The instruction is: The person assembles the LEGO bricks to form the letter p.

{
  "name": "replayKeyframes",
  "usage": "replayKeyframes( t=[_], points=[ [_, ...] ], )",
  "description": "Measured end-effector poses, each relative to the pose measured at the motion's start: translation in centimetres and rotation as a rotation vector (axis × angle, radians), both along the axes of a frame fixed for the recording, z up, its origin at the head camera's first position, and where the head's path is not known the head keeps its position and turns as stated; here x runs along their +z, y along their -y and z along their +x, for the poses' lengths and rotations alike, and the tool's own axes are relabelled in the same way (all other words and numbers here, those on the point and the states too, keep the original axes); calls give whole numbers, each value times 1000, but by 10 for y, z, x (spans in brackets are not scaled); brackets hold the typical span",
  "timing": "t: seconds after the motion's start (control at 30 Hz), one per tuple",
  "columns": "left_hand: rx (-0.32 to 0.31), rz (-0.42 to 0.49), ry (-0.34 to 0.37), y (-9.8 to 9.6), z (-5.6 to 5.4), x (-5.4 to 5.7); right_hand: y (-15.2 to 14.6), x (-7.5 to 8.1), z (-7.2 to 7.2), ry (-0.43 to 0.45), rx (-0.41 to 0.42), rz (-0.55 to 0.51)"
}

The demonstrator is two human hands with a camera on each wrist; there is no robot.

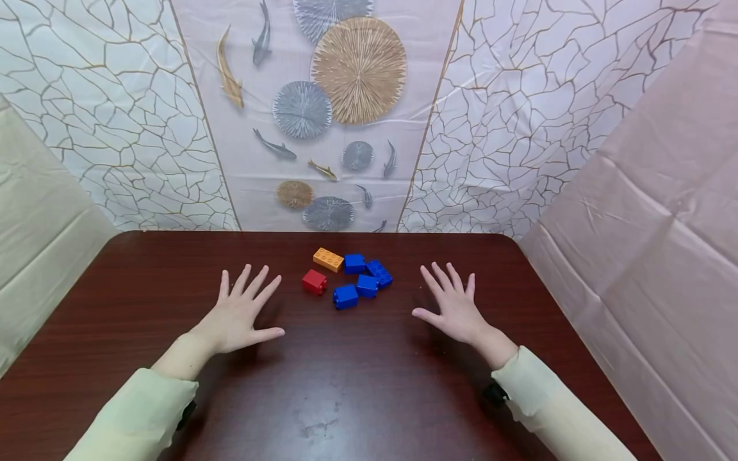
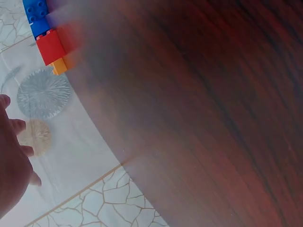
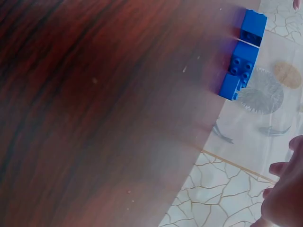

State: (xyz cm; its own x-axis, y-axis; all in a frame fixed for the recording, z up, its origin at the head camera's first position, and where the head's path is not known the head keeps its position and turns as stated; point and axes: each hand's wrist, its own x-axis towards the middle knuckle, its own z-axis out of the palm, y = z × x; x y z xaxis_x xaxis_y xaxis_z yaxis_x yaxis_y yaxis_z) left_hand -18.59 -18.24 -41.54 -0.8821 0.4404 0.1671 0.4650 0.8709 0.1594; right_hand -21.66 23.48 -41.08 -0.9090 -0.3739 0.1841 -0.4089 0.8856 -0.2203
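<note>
Both hands are spread with straight fingers and hold nothing. To the left of a loose group of toy building bricks is my left hand (image 1: 233, 319), nearest to the red brick (image 1: 314, 282). My right hand (image 1: 457, 312) is on the other side, closest to a studded blue brick (image 1: 379, 273). More blue bricks lie in the middle, among them a front one (image 1: 345, 297) tipped on its side. Behind the red brick sits an orange brick (image 1: 328, 259), studs up. In the right wrist view only blue bricks (image 3: 244, 61) show; the left wrist view catches the red brick (image 2: 50, 47) too.
The bricks lie on a dark reddish-brown wooden table (image 1: 323, 384) with rounded far corners. A patterned cloth (image 1: 357, 179) hangs behind its far edge. Pale cloth panels stand along the left (image 1: 40, 243) and right (image 1: 640, 211) sides.
</note>
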Motion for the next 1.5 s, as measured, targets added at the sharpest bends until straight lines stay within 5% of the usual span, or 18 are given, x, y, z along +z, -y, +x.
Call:
replayKeyframes(
  t=[0.27,0.47,0.77,0.97,1.5],
  points=[
    [-13,-4,6,1,-5,-4,-1,-3,-5,-4,1,-27],
    [11,23,6,0,-19,-6,3,-4,-16,-2,-1,-101],
    [66,205,175,-14,-46,-12,23,-8,-36,168,-26,-389],
    [69,237,262,-27,-58,-11,39,-15,-47,243,-10,-552],
    [34,247,366,-52,-84,-21,74,-30,-62,269,-22,-485]
  ],
)
